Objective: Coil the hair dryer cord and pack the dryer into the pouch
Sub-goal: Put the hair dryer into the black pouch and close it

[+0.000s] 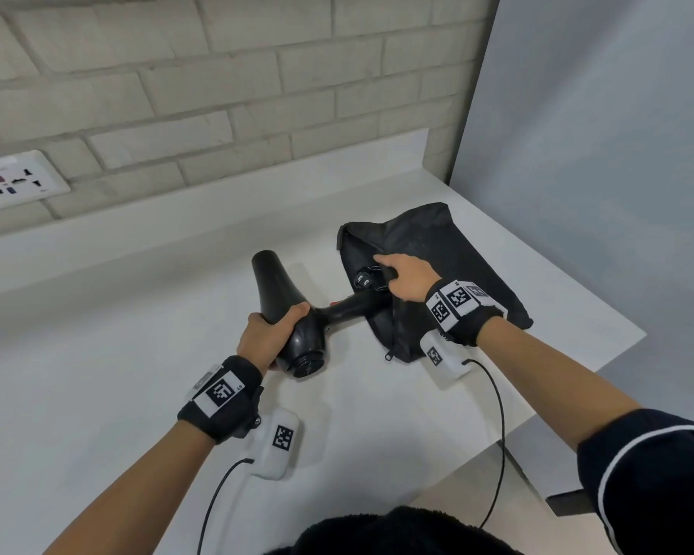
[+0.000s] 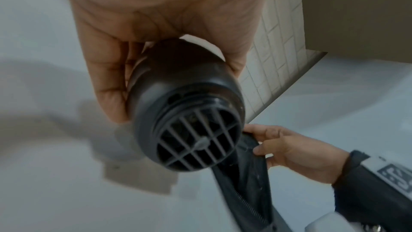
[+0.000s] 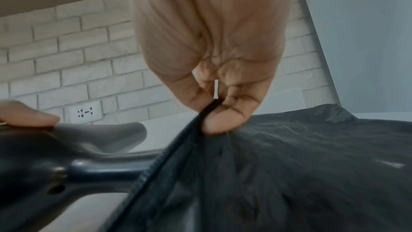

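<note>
White brick wall [image 1: 217, 74], wall socket [image 1: 15, 182], white counter [image 1: 97, 354].

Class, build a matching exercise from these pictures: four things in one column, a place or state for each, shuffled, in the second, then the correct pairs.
Things:
1. left hand
2. right hand
3. hair dryer handle
4. wall socket

Places or states:
A. set in the brick wall
B. pinches the black pouch's opening edge
C. end reaches into the pouch
D. grips the hair dryer body

Pairs: 1-D, 2-B, 3-C, 4-A

Glossy black plastic hair dryer [image 1: 297, 314]; matt black cloth pouch [image 1: 449, 250]; smooth white table [image 1: 137, 354].
</note>
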Motion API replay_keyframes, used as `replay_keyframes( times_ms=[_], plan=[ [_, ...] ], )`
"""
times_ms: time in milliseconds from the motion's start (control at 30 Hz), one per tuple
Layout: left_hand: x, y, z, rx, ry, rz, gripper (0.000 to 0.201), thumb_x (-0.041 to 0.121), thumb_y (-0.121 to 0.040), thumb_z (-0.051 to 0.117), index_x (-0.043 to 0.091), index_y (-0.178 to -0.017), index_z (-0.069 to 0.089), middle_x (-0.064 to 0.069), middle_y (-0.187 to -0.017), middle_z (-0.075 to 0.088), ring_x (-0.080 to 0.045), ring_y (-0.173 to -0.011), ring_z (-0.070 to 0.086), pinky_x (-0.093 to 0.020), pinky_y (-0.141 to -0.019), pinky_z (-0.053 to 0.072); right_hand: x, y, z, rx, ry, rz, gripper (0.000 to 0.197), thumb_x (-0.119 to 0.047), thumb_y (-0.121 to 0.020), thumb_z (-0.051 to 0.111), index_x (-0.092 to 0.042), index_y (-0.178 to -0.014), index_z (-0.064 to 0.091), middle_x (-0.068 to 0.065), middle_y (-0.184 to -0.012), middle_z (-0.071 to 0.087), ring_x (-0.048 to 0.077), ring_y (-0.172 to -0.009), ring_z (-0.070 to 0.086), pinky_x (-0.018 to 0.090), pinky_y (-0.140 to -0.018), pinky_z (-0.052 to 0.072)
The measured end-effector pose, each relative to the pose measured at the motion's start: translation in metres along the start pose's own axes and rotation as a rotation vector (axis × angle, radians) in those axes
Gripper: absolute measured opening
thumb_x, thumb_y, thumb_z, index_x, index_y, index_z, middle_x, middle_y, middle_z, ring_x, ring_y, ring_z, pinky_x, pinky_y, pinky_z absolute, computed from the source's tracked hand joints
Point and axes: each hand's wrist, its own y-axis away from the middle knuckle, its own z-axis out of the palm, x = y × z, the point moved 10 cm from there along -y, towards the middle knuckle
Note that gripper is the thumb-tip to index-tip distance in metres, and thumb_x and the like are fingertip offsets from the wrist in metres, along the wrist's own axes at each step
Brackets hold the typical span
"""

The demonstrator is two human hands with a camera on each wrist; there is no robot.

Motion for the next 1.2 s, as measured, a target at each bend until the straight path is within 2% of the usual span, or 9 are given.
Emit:
replay_keyframes(
  times_ms=[67,133,333,533,700,867,967,1033,1200],
  plan=[
    [0.005,-0.002,0.010,-0.053,0.038,-0.015,0.070,0.050,-0.070,0.069,0.006,-0.120,0.048,-0.013,-0.106,0.064,-0.022,-0.082,0.063,-0.029,-0.057,0.049,-0.006,0.001,0.013,-0.102,-0.026,-0.011,0.066,0.001,-0.085,0.041,-0.022,-0.145,0.028,0.012,-0.142,0.045,0.019,-0.068,0.060,0.025,-0.081,0.048],
    [0.011,-0.002,0.021,-0.111,0.083,-0.043,0.064,0.046,-0.074,0.068,0.005,-0.120,0.049,-0.011,-0.105,0.064,-0.020,-0.081,0.061,-0.029,-0.058,0.049,-0.012,0.001,0.022,-0.189,-0.074,-0.029,0.068,0.003,-0.085,0.040,-0.023,-0.146,0.025,0.013,-0.142,0.045,0.015,-0.059,0.057,0.025,-0.075,0.050],
    [0.019,0.006,0.051,-0.205,0.239,-0.180,0.065,0.051,-0.066,0.073,0.011,-0.115,0.055,-0.009,-0.095,0.062,-0.024,-0.087,0.063,-0.042,-0.079,0.056,-0.038,0.013,0.027,-0.337,-0.293,-0.132,0.067,0.014,-0.085,0.038,-0.015,-0.144,0.030,0.006,-0.154,0.026,0.025,-0.094,0.057,0.011,-0.051,0.051],
    [0.026,0.011,0.076,-0.196,0.262,-0.168,0.080,0.050,-0.061,0.077,0.010,-0.125,0.048,-0.011,-0.106,0.063,-0.022,-0.084,0.063,-0.031,-0.054,0.053,-0.033,0.012,0.014,-0.236,-0.397,-0.100,0.059,0.010,-0.086,0.039,-0.014,-0.140,0.040,0.008,-0.146,0.040,0.011,-0.064,0.054,0.013,-0.050,0.050],
    [0.034,0.010,0.100,-0.208,0.300,-0.150,0.085,0.052,-0.064,0.075,0.009,-0.130,0.043,-0.012,-0.116,0.061,-0.024,-0.085,0.061,-0.029,-0.051,0.050,-0.010,0.006,-0.004,-0.076,-0.242,-0.063,0.047,0.001,-0.085,0.046,-0.015,-0.129,0.055,0.010,-0.128,0.060,0.010,-0.057,0.056,0.017,-0.058,0.052],
    [0.043,0.004,0.120,-0.234,0.382,-0.177,0.077,0.054,-0.069,0.070,0.010,-0.127,0.046,-0.013,-0.118,0.060,-0.027,-0.096,0.061,-0.034,-0.064,0.054,-0.005,0.013,-0.017,-0.093,-0.364,-0.063,0.053,0.011,-0.085,0.037,-0.009,-0.132,0.051,0.013,-0.130,0.057,0.009,-0.062,0.052,0.009,-0.049,0.046],
    [0.037,0.004,0.121,-0.247,0.412,-0.194,0.071,0.047,-0.067,0.073,0.012,-0.124,0.049,-0.011,-0.110,0.061,-0.028,-0.102,0.061,-0.042,-0.084,0.055,-0.014,0.017,-0.022,-0.123,-0.375,-0.116,0.053,0.012,-0.084,0.035,-0.009,-0.128,0.054,0.013,-0.129,0.058,0.019,-0.078,0.055,0.007,-0.047,0.044],
    [0.030,0.006,0.115,-0.266,0.406,-0.193,0.067,0.043,-0.066,0.075,0.014,-0.121,0.051,-0.009,-0.105,0.062,-0.026,-0.100,0.061,-0.042,-0.086,0.054,-0.025,0.019,-0.018,-0.169,-0.355,-0.167,0.053,0.012,-0.083,0.035,-0.010,-0.126,0.057,0.010,-0.130,0.058,0.024,-0.087,0.054,0.008,-0.048,0.044],
    [0.015,0.023,0.073,-0.264,0.453,-0.175,0.047,0.043,-0.073,0.069,0.021,-0.111,0.055,-0.005,-0.108,0.061,-0.024,-0.102,0.060,-0.042,-0.089,0.052,-0.060,0.025,-0.004,-0.279,-0.444,-0.253,0.054,0.013,-0.082,0.034,-0.010,-0.126,0.057,0.011,-0.130,0.058,0.013,-0.077,0.055,0.010,-0.053,0.045]
  ],
)
